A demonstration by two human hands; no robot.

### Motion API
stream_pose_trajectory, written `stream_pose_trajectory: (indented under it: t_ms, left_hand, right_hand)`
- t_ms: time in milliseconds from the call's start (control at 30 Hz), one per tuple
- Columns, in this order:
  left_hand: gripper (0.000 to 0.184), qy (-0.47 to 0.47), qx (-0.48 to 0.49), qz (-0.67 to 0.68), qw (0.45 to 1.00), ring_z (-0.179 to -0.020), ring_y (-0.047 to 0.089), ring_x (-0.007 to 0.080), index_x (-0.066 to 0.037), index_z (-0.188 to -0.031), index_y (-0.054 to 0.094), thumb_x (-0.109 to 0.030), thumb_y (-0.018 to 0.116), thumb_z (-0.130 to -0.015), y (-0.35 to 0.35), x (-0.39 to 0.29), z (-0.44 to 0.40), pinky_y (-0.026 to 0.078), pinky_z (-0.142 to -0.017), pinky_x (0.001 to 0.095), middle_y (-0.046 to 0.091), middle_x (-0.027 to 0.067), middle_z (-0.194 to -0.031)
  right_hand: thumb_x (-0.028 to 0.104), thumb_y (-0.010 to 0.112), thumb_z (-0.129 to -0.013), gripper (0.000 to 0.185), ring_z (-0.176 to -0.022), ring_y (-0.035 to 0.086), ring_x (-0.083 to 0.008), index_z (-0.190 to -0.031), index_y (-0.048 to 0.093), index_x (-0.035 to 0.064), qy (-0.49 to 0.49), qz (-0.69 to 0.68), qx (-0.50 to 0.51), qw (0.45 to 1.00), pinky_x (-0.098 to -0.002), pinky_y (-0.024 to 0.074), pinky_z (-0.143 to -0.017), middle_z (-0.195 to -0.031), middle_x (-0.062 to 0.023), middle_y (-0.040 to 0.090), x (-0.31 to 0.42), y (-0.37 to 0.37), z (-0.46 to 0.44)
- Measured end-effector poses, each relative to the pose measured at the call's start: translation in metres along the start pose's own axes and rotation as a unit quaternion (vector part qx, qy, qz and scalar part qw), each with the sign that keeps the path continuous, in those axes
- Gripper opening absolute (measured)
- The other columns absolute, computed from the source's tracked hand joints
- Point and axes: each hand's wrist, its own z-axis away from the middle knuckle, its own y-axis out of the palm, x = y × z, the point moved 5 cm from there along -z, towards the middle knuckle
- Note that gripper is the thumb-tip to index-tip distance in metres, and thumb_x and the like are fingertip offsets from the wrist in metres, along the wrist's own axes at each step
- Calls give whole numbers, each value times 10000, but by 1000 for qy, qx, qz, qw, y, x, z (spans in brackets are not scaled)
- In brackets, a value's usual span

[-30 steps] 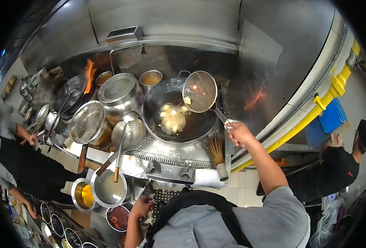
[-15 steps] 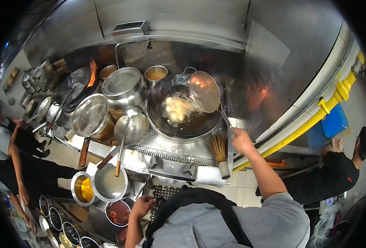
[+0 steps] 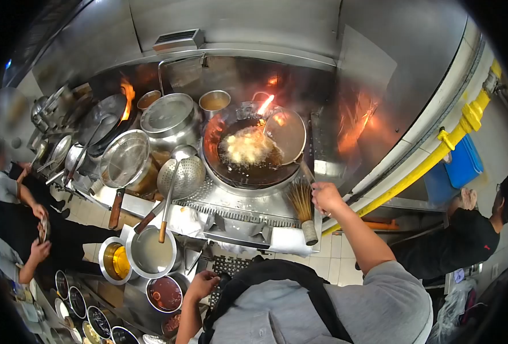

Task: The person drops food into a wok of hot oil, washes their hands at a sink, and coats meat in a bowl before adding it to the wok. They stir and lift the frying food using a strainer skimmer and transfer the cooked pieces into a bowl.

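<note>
My right hand (image 3: 328, 198) is closed round the handle of a round, long-handled strainer (image 3: 285, 137). Its bowl leans over the right side of a dark wok (image 3: 222, 174). Pale yellow pieces of food (image 3: 245, 147) bubble in dark oil left of the strainer, and a flame (image 3: 265, 105) shows at the wok's far rim. Below my right hand, a bamboo brush (image 3: 303, 209) stands against the stove edge. My left hand (image 3: 205, 282) is low by my waist with its fingers curled, beside a dark round knob; what it holds, if anything, is hidden.
A perforated skimmer (image 3: 180, 179) and a ladle (image 3: 171, 198) lie left of the wok, near a mesh sieve (image 3: 125, 157). Pots (image 3: 152, 252) stand at front left. Another wok (image 3: 108, 118) has flames beside it. People stand at left and right. A yellow pipe (image 3: 414, 181) runs along the right.
My right hand has moved slightly left and down with the strainer, whose bowl is lower. A bright flame has risen behind the wok. My left hand has hardly moved.
</note>
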Motion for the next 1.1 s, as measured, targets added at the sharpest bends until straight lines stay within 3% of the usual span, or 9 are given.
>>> stream_pose_trajectory:
  t_ms: [33,67,100,167,433,500,733,933,1100]
  left_hand:
    - [300,1,2,-1,1000,-600,572,125,46,-1008,609,-190,652,-827,3,3,-3,468,-572,274,642,80,-759]
    - [308,14,8,-10,1000,-614,583,128,45,-1014,612,-196,653,-827,7,9,-7,475,-580,274,649,85,-770]
    - [315,25,13,-19,999,-628,594,130,45,-1021,616,-201,653,-828,9,9,-8,482,-588,275,656,91,-781]
    - [313,27,3,-18,999,-643,605,135,45,-1028,618,-196,649,-831,7,11,-8,487,-598,275,661,98,-795]
    - [337,-25,0,20,1000,-732,591,154,20,-1056,630,-226,652,-827,-4,-1,-2,482,-664,291,663,96,-859]
    - [290,3,10,1,1000,-606,593,138,61,-995,611,-182,638,-839,-3,-5,-7,481,-582,285,651,90,-778]
    - [291,-33,-9,47,998,-627,598,146,41,-978,628,-206,647,-827,-2,6,-5,482,-597,293,648,96,-775]
    - [356,38,-27,-40,998,-693,634,201,19,-1005,650,-283,654,-817,-2,33,-19,504,-646,314,663,145,-818]
    - [307,6,-9,46,999,-672,623,128,22,-1063,596,-214,627,-869,-4,30,-10,501,-598,266,661,68,-857]
  right_hand:
    - [59,487,-857,354,-433,507,-188,-1206,512,0,94,-153,48,983,-332,416,-387,-661,-91,567,5,6,6]
    - [60,480,-872,331,-448,530,-209,-1198,495,2,183,-300,96,931,-345,418,-384,-665,-95,575,8,12,13]
    - [60,480,-872,331,-448,530,-209,-1198,495,2,183,-300,96,931,-345,418,-384,-665,-95,575,6,8,18]
    - [85,490,-893,341,-368,367,-84,-1228,459,25,201,-404,112,885,-261,271,-292,-594,-5,450,1,6,24]
    - [93,498,-865,473,-398,382,-75,-1317,384,17,187,-389,146,890,-234,287,-306,-636,7,472,-4,-21,38]
    - [93,498,-866,480,-399,382,-75,-1324,376,19,186,-389,142,891,-233,283,-305,-634,7,469,-5,-21,39]
    - [72,473,-890,396,-374,329,-67,-1276,402,20,167,-361,154,904,-228,252,-316,-612,2,447,20,-22,42]
    - [73,484,-889,408,-362,346,-73,-1285,404,11,155,-389,240,876,-235,267,-303,-601,-1,450,62,24,33]
    - [57,483,-881,339,-370,353,-69,-1216,448,16,112,-414,296,854,-226,264,-303,-621,-9,458,119,49,0]
